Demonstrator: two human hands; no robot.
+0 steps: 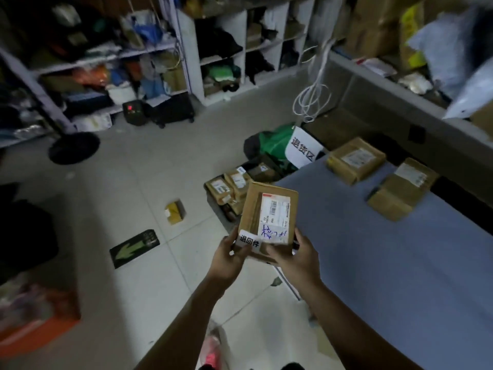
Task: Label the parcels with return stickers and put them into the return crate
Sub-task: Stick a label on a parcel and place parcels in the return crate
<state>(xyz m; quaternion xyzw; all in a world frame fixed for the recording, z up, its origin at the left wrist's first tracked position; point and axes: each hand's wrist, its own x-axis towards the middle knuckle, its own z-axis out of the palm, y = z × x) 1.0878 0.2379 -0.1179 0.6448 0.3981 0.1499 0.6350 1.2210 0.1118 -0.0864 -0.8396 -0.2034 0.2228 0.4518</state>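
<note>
Left hand [228,259] and right hand [296,259] both grip the flat brown cardboard parcel [253,209]; thumb the white return sticker [249,242] flat (edges especially) before crating.

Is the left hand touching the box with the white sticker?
Touching. The head view shows the left hand gripping the parcel at its lower left corner, thumb beside the return sticker.

One wide-angle camera on the person's head looks forward and steeply down, with the blue table [373,276] filling the lower right. It sits near: the left hand [229,259] and right hand [297,260] grip a parcel [253,209] close below the lens, beside the table's left edge. The floor [160,182] lies left of the table and the shelves [190,54] stand beyond it.
</note>
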